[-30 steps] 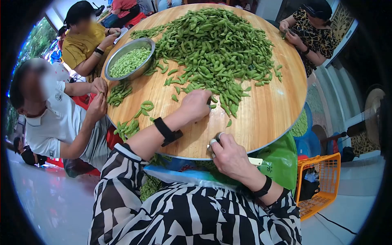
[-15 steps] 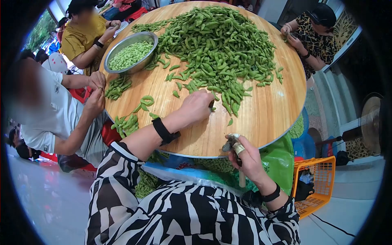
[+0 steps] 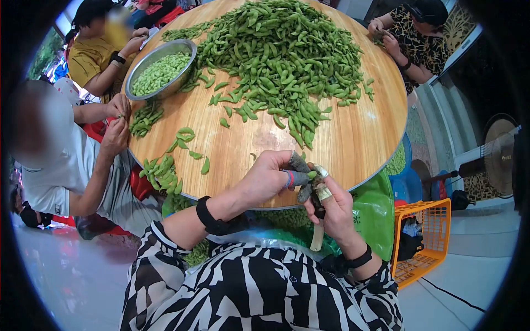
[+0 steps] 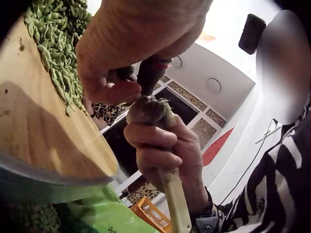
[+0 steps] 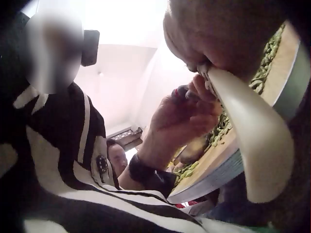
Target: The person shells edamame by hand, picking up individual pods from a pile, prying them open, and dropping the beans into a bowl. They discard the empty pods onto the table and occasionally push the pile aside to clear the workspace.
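Observation:
My left hand [image 3: 268, 177], with grey covers on its fingertips, pinches a green soybean pod [image 3: 312, 175] just over the table's near edge. Only a small green end of the pod shows between the fingers. Right beside it, my right hand [image 3: 335, 208] has pale wrapping on its thumb and curls round a tool with a cream handle [image 3: 317, 237]. In the left wrist view the handle [image 4: 176, 201] sticks out below the curled fingers; the tool's working end is hidden in the hand. The two hands' fingertips meet at the pod.
A large pile of soybean pods [image 3: 281, 55] covers the far middle of the round wooden table [image 3: 359, 138]. A steel bowl [image 3: 190, 60] of shelled beans stands at left. Below the near edge hangs a green bag [image 3: 375, 207], with an orange crate [image 3: 422, 209] to its right. Other people sit around.
My left hand has drawn back from the pile's near edge to meet the right hand. The right hand has turned over, bringing the cream handle into view beneath it.

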The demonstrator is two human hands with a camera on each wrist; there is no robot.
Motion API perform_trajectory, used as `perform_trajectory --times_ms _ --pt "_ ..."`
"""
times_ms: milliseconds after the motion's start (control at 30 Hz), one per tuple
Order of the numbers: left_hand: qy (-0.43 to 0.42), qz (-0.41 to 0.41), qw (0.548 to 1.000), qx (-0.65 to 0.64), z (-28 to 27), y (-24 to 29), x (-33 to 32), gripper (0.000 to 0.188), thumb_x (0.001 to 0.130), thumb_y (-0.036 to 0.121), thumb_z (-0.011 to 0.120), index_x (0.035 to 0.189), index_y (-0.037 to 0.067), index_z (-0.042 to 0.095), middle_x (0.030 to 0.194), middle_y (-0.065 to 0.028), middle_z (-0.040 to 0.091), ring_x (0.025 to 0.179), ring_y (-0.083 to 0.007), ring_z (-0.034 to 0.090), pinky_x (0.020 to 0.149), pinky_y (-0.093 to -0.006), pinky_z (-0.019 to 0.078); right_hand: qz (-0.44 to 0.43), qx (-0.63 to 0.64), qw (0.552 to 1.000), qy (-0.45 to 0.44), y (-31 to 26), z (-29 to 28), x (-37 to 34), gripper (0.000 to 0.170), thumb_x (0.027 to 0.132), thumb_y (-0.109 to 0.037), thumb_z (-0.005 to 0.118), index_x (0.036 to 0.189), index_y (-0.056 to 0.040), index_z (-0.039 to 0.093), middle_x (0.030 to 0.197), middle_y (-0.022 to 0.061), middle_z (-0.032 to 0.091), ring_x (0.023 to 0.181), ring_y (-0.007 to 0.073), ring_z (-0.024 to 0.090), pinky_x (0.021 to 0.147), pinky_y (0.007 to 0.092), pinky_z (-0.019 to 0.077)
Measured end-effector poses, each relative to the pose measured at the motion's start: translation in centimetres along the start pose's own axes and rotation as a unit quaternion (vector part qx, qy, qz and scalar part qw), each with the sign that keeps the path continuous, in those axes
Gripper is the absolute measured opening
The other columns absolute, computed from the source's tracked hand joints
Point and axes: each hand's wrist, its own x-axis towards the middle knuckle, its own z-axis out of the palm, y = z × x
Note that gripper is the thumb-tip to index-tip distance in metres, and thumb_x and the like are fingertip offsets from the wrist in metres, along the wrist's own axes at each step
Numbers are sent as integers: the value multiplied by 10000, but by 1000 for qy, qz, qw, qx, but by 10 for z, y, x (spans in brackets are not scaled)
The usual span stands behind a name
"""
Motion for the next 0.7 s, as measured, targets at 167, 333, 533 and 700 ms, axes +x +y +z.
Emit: perform_trajectory --times_ms 167,333,533,700 --pt "17 12 1000 -16 2 -4 -1 164 862 46 639 1018 5 669 787 19 617 658 -38 517 558 -194 412 -13 11 1000 1 4 1 -2 450 1013 -189 389 1424 -14 337 714 21 517 545 54 447 471 173 365" --pt "23 80 997 -4 1 -12 1 169 856 17 640 1022 -8 660 888 -16 654 815 -73 585 730 -223 482 -7 25 1000 1 5 2 -4 438 1011 -170 397 1419 -15 353 696 19 511 532 48 434 463 168 347" --pt "7 86 996 1 -2 -12 -1 167 846 14 650 1010 -14 656 911 -24 658 844 -85 596 783 -226 482 -27 -30 999 21 7 -1 -3 391 1002 -141 415 1364 3 441 691 17 519 518 50 425 442 173 323" --pt "-80 -19 984 -157 -16 -18 4 175 844 34 654 1013 -9 653 876 -16 648 766 -89 582 693 -227 479 -26 19 999 38 6 -1 -2 378 987 -126 442 1336 15 470 708 21 533 503 59 427 428 177 318"
